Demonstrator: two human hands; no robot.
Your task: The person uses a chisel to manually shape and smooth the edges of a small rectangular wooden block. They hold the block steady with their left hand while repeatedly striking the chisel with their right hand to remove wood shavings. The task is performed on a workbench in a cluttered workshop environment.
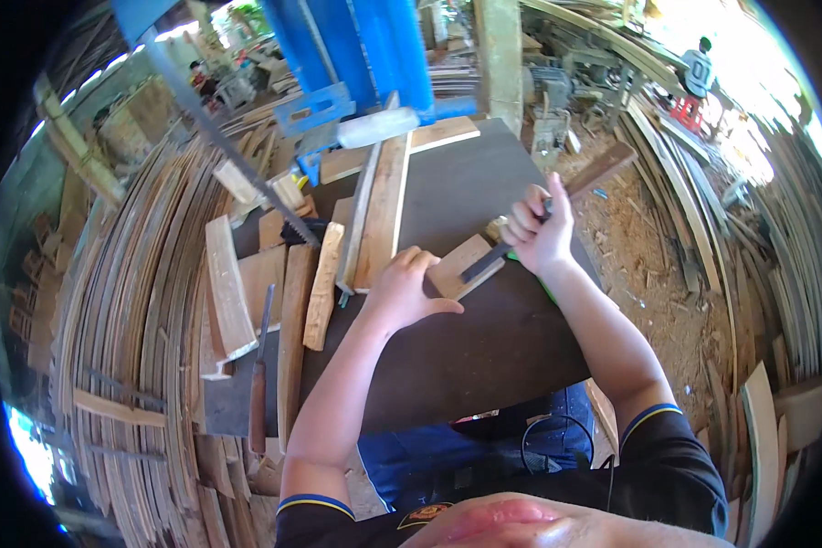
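Position: a pale wood block lies on the dark desk, between the two hands and right of the long board.

State of hands: the right hand is closed around a chisel-like tool, its wooden handle pointing to the far right. The left hand is at the block's left end, thumb spread wide from the fingers; whether it clasps the block or only braces it cannot be told.

Step in hand, as judged: working the block's upper face. The tool's dark blade lies low across the right part of the block, pointing left and near; its exact edge is too small to make out.

Next move, as judged: it calls for a controlled stroke at a low angle, with the block held firm and the left thumb kept out of the blade's line. A slip would run toward that hand.

Surroundings: a toothed saw blade and a rough wood piece stand left of the long board, well apart from the block.
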